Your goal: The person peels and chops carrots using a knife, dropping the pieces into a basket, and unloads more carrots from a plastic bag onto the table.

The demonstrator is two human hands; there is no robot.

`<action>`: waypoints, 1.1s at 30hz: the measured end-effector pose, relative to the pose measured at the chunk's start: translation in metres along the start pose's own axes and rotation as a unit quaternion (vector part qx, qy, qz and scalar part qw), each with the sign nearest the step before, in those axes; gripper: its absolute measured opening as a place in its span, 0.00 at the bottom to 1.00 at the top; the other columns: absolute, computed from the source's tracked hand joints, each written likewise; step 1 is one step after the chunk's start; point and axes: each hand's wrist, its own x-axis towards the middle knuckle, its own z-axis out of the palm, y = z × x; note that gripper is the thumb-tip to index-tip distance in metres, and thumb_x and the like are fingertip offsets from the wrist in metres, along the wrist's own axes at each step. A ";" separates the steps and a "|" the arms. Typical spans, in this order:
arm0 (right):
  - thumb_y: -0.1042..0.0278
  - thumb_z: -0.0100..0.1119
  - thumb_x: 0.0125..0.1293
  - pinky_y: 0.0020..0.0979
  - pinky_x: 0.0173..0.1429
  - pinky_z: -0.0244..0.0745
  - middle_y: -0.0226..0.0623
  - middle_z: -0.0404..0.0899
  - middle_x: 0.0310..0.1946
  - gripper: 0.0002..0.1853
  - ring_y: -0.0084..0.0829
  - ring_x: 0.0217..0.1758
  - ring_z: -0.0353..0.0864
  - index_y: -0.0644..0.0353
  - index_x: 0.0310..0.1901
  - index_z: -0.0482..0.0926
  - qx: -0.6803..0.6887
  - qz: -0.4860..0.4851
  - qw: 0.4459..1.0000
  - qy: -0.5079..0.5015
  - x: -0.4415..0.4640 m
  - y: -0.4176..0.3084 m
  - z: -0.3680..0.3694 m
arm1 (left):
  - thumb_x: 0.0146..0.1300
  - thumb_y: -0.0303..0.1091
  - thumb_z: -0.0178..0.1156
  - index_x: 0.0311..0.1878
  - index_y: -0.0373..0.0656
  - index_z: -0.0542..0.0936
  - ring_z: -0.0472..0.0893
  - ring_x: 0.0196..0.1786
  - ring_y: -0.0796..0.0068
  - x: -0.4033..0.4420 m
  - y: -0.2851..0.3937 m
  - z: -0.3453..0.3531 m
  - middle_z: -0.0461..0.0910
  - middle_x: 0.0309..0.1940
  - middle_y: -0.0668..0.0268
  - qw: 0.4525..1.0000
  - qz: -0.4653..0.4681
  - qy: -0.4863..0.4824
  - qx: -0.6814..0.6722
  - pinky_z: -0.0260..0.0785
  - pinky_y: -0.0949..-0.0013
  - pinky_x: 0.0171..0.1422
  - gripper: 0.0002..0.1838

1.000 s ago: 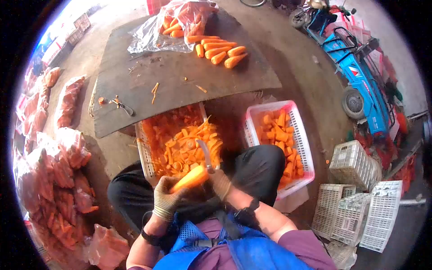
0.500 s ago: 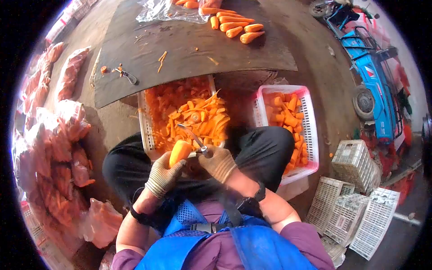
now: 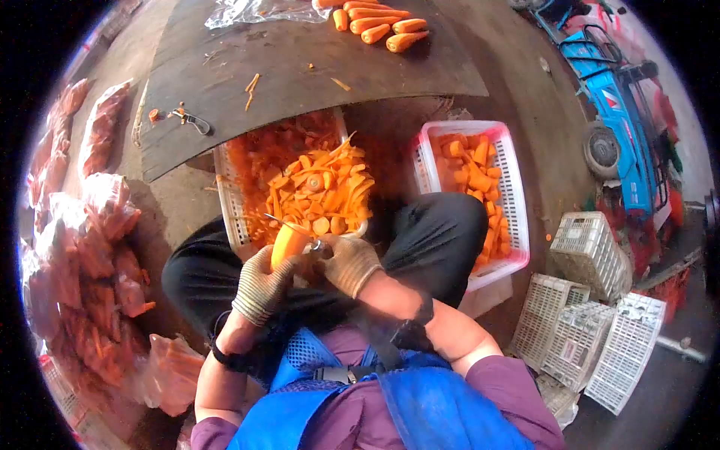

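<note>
My left hand (image 3: 259, 283), in a striped knit glove, is closed around the lower part of a thick carrot piece (image 3: 289, 243) held upright. My gloved right hand (image 3: 350, 265) grips a peeler (image 3: 315, 245) with a thin metal blade, which lies across the top of the carrot piece. The fingers hide its handle. Just beyond my hands is a white crate (image 3: 231, 204) with carrot peelings (image 3: 341, 176) and cut ends heaped in it. To the right stands a pink-and-white crate (image 3: 516, 191) holding peeled carrot chunks (image 3: 476, 174).
A dark board (image 3: 247, 60) ahead bears whole carrots (image 3: 375, 22), a plastic bag (image 3: 262, 10) and a small metal tool (image 3: 189, 118). Bagged carrots (image 3: 94, 277) line the left. Stacked white crates (image 3: 585, 345) and a blue vehicle (image 3: 619, 127) are at the right.
My right hand has brought the peeler left, from beside the carrot piece to across its top. The hands have drawn closer together, and the whole view has shifted slightly.
</note>
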 end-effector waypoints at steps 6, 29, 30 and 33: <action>0.51 0.59 0.57 0.43 0.39 0.76 0.45 0.81 0.28 0.14 0.46 0.34 0.82 0.54 0.34 0.79 0.057 -0.052 0.995 0.060 0.006 0.010 0.023 | 0.64 0.54 0.54 0.36 0.39 0.74 0.63 0.18 0.86 -0.004 0.003 -0.012 0.68 0.19 0.75 0.989 -0.047 -0.088 -0.107 0.51 0.80 0.20 0.23; 0.55 0.42 0.67 0.44 0.49 0.75 0.50 0.81 0.37 0.20 0.50 0.43 0.81 0.58 0.41 0.82 -0.019 0.144 0.979 -0.145 0.044 0.053 0.065 | 0.63 0.53 0.57 0.48 0.41 0.71 0.66 0.18 0.81 -0.001 -0.009 -0.005 0.69 0.22 0.71 0.955 -0.081 0.008 -0.285 0.59 0.80 0.22 0.24; 0.55 0.42 0.67 0.44 0.49 0.75 0.50 0.81 0.37 0.20 0.50 0.43 0.81 0.58 0.40 0.82 -0.010 0.153 0.981 -0.122 0.045 0.058 0.065 | 0.61 0.40 0.63 0.51 0.39 0.72 0.67 0.24 0.82 0.003 -0.014 -0.011 0.71 0.27 0.71 0.941 -0.083 -0.053 -0.324 0.60 0.80 0.27 0.20; 0.51 0.43 0.66 0.46 0.47 0.75 0.53 0.80 0.35 0.22 0.51 0.44 0.80 0.60 0.38 0.82 0.049 0.150 0.985 -0.072 0.042 0.065 0.060 | 0.62 0.37 0.62 0.50 0.37 0.73 0.67 0.22 0.83 0.009 -0.021 -0.009 0.71 0.26 0.71 0.978 -0.102 -0.018 -0.180 0.61 0.80 0.26 0.18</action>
